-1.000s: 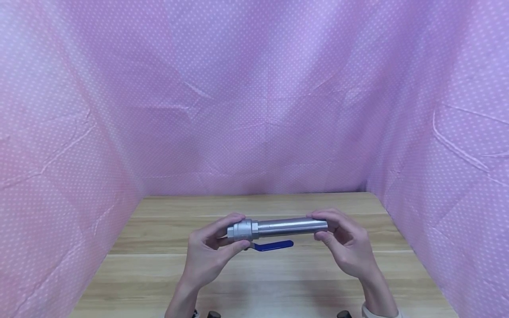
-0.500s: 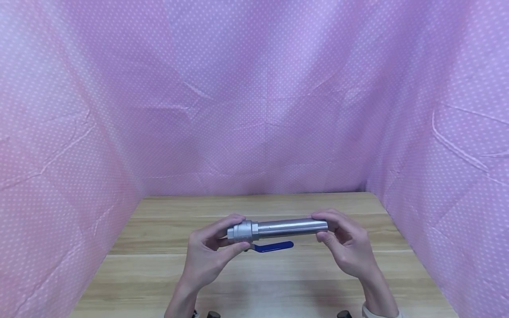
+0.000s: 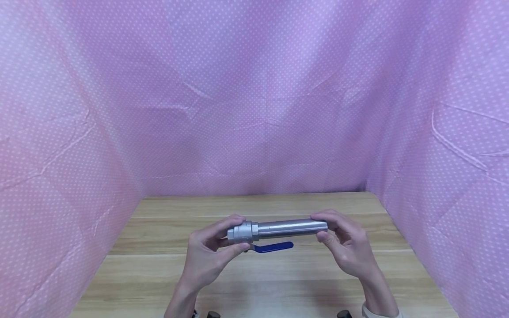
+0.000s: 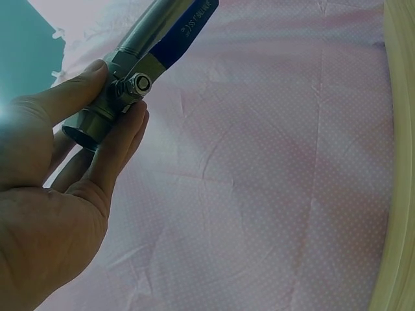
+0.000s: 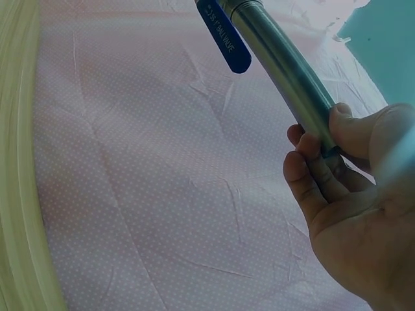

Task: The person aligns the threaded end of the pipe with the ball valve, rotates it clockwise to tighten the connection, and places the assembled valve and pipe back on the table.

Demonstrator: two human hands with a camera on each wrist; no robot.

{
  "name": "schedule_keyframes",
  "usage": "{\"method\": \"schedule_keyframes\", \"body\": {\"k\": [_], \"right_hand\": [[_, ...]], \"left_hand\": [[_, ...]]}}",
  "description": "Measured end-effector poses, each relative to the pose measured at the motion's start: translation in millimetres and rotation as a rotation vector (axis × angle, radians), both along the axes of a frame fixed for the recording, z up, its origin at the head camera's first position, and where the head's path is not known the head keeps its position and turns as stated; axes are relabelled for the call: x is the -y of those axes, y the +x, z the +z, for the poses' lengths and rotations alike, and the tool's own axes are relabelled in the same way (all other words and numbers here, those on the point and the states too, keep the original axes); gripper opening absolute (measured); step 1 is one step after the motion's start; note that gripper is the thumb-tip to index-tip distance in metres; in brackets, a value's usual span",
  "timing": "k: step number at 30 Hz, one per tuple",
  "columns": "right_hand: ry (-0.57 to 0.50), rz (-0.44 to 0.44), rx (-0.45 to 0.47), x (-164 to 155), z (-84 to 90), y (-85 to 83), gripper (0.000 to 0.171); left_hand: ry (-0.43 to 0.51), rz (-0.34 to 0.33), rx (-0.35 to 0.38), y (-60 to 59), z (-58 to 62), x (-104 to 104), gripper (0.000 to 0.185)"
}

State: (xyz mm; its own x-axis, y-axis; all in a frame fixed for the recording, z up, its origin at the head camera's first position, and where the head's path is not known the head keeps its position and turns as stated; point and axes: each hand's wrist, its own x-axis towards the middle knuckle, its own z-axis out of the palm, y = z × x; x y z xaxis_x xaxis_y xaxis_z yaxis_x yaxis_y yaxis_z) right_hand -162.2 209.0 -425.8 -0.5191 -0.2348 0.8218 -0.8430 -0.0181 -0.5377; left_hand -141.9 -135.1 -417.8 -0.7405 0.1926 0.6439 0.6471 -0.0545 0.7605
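Observation:
A silver ball valve [image 3: 243, 232] with a blue lever handle [image 3: 274, 247] is held above the table, joined end to end with a smooth metal pipe [image 3: 292, 227]. My left hand [image 3: 207, 254] grips the valve body between thumb and fingers. At the pipe's far right end, my right hand [image 3: 350, 245] pinches it with thumb and fingertips. In the left wrist view the lever's hex nut [image 4: 140, 84] shows beside the fingers. "BALL VALVE" lettering is visible on the blue handle [image 5: 224, 39] in the right wrist view. The joint's threads are hidden.
Underneath lies a wood-grain table [image 3: 262, 282]. Pink polka-dot cloth [image 3: 254, 110] hangs around its back and both sides. Two dark round-topped objects [image 3: 213, 314] show at the bottom edge, partly cut off.
Valve and pipe stay level in nearly the same place, the valve and its lever a touch lower. The right thumb has shifted slightly on the pipe; both hands keep their hold.

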Motion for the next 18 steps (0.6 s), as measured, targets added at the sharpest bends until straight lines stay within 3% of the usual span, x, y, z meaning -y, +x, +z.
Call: {"method": "schedule_keyframes", "body": {"k": [7,18], "right_hand": [[0.002,-0.004,0.071,1.4,1.5,0.4,0.05],[0.022,0.027,0.161,-0.5,-1.7,-6.1,0.054]], "left_hand": [[0.009,0.036,0.02,-0.5,0.9,-1.7,0.056],[0.016,0.102,0.136,-6.6,-2.1,-6.0,0.058]]}}
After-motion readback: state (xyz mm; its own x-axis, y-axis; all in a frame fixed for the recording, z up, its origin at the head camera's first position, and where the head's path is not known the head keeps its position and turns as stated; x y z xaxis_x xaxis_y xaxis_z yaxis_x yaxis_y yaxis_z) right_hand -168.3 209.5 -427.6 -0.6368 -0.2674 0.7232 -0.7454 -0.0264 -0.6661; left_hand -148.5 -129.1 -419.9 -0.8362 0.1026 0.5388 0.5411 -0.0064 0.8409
